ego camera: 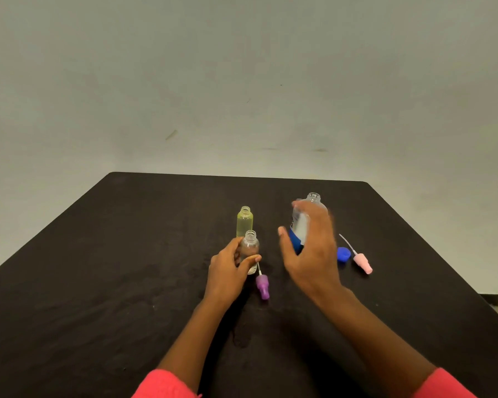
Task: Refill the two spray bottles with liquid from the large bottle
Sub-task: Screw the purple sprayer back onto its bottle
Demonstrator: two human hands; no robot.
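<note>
Coral-pink sleeves (164, 383) frame the bottom edge, and both bare forearms reach forward over the black table (127, 254).

The left hand (230, 268) grips a small clear plastic spray bottle (249, 249), with thumb and fingers curled round its body. The bottle stands upright near the table's middle, and its threaded neck is open. Just behind it stands a yellow-tinted spray bottle (245, 222), also upright and uncapped.

The right hand (308, 248) is blurred, with its fingers spread and fairly straight. It sits in front of the large clear bottle with a blue label (314, 201). I cannot tell whether it touches the bottle.

By my reading the preparation is finished, since every closure is already off:
- A purple spray head with a thin dip tube (262, 285) lies beside the clear bottle.
- A pink spray head with its tube (362, 261) lies to the right.
- A round blue cap (343, 254) lies just beside the pink head.

The pouring appears not yet done, so both refills and the recapping remain.

The small clear bottle looks nearly empty. The yellow bottle's tint could be liquid or plastic, and I cannot say which. The large bottle's neck looks clear, but its fill level is hidden behind the hand and label.
</note>
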